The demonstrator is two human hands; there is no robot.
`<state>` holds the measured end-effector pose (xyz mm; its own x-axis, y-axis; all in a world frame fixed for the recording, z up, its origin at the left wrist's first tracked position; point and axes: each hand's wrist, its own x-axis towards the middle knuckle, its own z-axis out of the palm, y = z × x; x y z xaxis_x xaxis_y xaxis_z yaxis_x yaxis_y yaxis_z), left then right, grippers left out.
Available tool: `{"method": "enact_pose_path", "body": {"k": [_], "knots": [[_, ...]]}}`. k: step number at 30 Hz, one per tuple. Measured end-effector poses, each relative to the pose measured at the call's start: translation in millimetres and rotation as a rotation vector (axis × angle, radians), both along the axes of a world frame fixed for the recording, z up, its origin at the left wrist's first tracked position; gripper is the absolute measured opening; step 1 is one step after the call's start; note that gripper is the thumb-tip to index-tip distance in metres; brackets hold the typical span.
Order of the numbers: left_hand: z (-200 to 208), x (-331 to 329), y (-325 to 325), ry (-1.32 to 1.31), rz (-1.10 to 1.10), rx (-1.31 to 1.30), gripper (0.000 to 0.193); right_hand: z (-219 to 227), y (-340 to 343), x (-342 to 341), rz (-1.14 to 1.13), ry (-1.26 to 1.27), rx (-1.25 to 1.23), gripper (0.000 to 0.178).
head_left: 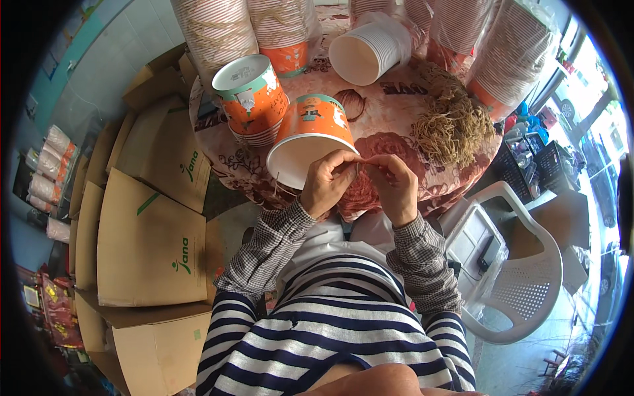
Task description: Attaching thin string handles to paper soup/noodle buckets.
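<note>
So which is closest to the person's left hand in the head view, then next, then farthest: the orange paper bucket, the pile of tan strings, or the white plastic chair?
From the left hand:
1. Orange paper bucket: touching the hand, tilted on the table edge.
2. Pile of tan strings: on the table, to the right.
3. White plastic chair: off the table, far right on the floor.

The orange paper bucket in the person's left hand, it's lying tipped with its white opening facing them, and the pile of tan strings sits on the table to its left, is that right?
Not quite. The head view shows the pile of tan strings on the flowered round table to the right of the orange paper bucket, not its left. The rest holds: the left hand holds the tipped bucket, white opening toward the person.
</note>
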<state>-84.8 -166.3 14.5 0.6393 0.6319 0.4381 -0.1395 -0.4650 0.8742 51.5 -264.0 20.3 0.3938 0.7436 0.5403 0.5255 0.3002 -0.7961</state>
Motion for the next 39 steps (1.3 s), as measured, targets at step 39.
{"method": "enact_pose_path", "body": {"k": [39], "knots": [[68, 39, 37, 0.399, -0.095, 0.396, 0.016, -8, 10, 0, -0.228, 0.043, 0.163, 0.017]]}}
